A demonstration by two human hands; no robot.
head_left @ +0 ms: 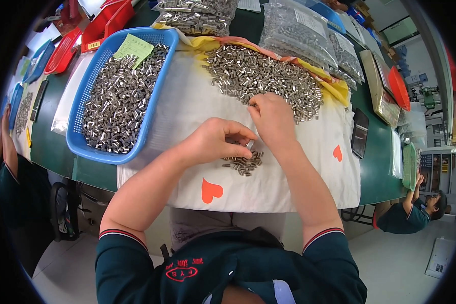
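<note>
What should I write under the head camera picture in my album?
Left hand pinching a shiny metal piece, right hand at the big metal pile on a white cloth.

1. Red lettering is borne by the dark-green shirt, seven o'clock.
2. Unreadable writing is carried by the yellow-green note, eleven o'clock.
3. Blurred print is shown on the bag label, one o'clock.

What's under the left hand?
A small heap of short metal pieces on the white cloth shows just below the left hand. Whatever lies directly under the palm and curled fingers is covered; can't tell.
</note>
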